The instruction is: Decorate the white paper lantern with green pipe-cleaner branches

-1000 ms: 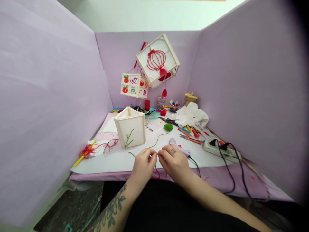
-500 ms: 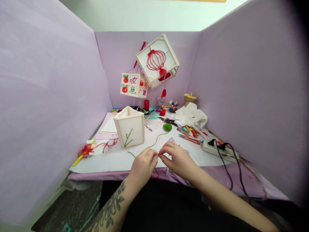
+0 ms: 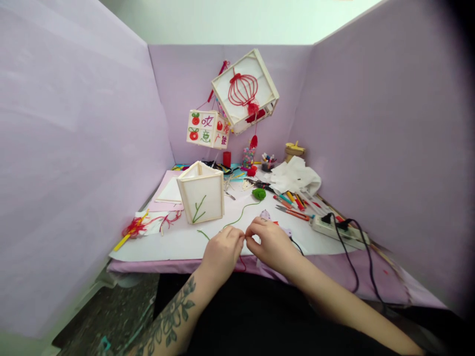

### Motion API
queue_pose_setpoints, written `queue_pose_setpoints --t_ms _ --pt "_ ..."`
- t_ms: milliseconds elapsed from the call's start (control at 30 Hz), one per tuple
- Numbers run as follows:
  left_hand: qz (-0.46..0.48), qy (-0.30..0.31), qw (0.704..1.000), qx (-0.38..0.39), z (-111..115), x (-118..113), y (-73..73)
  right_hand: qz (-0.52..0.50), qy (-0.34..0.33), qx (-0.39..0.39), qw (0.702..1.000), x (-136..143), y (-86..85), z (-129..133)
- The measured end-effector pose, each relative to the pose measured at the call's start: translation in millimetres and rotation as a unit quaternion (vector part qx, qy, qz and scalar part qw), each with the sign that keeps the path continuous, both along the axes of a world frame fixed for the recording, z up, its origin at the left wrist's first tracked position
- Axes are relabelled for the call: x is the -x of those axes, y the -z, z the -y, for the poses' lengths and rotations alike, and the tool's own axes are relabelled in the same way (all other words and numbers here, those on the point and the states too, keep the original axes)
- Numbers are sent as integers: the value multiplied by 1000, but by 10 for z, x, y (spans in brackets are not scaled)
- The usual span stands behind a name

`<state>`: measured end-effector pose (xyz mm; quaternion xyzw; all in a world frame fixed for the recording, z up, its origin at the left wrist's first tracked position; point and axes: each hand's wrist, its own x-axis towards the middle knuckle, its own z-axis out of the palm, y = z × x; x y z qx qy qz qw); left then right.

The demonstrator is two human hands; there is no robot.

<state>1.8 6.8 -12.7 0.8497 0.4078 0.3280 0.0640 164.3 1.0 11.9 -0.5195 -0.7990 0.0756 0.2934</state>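
While left hand point(image 3: 223, 248) and right hand point(image 3: 270, 242), close together, pinch red yarn point(image 3: 244, 263) | it hangs toward 6 o'clock | triangular lantern point(image 3: 206, 198) upright on surface point(image 3: 166, 248), 10–11 o'clock of hands | green yarn ball point(image 3: 259, 194), 12–1 o'clock

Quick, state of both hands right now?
Left hand: closed, pinching red yarn.
Right hand: closed, fingertips pinched together; whether on the yarn, cannot tell.

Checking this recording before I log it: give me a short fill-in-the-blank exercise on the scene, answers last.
1. Just below the left hand and the right hand shows a ____ thread.
2. The twig shape on the standing frame is ____.
3. The plugs in the power strip are ____.
Missing words: red; green; black.
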Motion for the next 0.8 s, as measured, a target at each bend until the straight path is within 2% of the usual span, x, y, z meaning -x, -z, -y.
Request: queue_pose_setpoints --t_ms 300,800 --pt "93 6 993 71 5 2 -12 -153 -31 -4 988 -48 91 -62" --pt "156 -6 978 141 8 -30 3 -217 -21 36 975 -42 97 -62"
